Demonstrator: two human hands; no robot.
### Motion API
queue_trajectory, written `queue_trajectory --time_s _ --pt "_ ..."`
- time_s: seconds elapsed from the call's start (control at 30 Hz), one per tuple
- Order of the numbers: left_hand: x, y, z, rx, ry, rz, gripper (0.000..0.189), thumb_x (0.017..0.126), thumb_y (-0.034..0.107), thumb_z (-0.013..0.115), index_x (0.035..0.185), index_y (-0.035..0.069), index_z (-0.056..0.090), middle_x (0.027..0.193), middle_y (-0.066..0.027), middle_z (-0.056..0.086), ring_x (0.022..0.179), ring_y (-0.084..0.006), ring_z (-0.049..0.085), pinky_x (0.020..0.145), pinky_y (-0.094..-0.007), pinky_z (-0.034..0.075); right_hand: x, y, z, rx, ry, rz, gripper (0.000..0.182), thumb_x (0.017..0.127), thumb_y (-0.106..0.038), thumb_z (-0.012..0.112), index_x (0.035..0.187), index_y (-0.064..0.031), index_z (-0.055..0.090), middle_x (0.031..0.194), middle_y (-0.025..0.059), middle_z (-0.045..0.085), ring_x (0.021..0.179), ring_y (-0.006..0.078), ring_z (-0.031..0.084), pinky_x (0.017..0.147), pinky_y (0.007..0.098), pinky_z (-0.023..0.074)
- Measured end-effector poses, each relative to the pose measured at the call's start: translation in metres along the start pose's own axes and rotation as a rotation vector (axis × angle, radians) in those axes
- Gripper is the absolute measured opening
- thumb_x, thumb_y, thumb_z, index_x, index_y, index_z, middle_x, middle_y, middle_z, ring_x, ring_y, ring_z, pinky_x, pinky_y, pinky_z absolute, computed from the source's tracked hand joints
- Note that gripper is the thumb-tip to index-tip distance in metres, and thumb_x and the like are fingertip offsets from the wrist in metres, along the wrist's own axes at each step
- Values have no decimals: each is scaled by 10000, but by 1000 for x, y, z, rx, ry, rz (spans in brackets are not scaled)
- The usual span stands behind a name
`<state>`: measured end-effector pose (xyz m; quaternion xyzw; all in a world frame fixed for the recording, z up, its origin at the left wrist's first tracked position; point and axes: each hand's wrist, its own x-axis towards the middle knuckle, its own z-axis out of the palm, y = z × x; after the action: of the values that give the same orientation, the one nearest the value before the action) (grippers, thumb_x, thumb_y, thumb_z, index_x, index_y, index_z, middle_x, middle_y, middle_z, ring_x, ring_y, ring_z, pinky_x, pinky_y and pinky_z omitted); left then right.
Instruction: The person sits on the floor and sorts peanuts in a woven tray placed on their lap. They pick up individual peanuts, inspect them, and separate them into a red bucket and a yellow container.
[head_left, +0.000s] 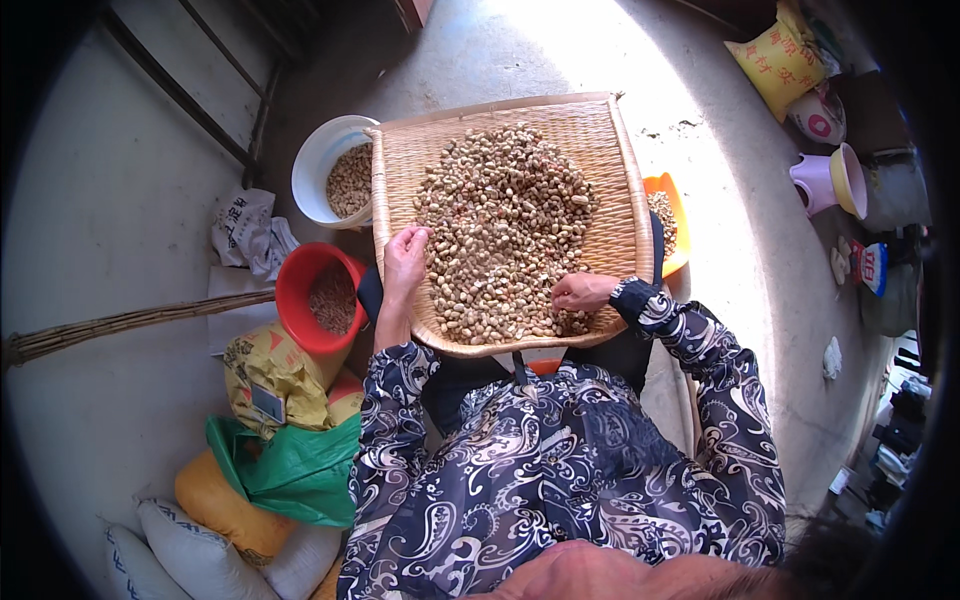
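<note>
A woven wicker winnowing basket (611, 225) rests across my lap, its low rim nearest the far side. Small unshelled peanuts (510, 217) cover most of its weave in a broad heap. Over the basket's left edge, my left hand (407, 255) is curled with thumb and forefinger together; whether something small is pinched there cannot be made out. My right hand (583, 291) reaches into the peanuts at the near right, fingertips pointing down and partly hidden, so its hold is unclear.
Left of the basket stand a white bucket (311, 176) with peanuts and a red bucket (289, 300) with reddish-brown contents. An orange scoop-shaped container (679, 244) holds more peanuts at right. Stuffed sacks (199, 551) and a green bag (307, 476) lie along the left wall.
</note>
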<state>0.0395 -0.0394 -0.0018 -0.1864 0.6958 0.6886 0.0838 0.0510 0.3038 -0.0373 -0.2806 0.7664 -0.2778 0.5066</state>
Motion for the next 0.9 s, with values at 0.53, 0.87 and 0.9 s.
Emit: queue_trajectory --time_s 0.53,0.87,0.9 --pt "6 -30 3 121 -30 140 231 960 195 610 982 -19 695 749 58 589 624 -5 429 548 -184 351 30 5 1 -153 234 -227 227 915 -197 492 900 -29 644 809 235 659 778 424 637 693 484 500" --pt "10 -38 1 61 -72 162 204 1003 196 540 1013 39 670 553 109 427 425 7 325 377 -183 232 56 17 -67 -36 798 -94 232 975 -143 454 1112 -53 618 879 229 681 794 353 672 728 435 527" --pt "8 -38 1 65 -53 164 204 1003 193 537 1014 38 670 551 109 424 424 7 323 376 -184 232 54 16 -72 12 856 -79 239 985 -150 450 1126 -55 617 887 232 681 806 352 672 743 432 529"
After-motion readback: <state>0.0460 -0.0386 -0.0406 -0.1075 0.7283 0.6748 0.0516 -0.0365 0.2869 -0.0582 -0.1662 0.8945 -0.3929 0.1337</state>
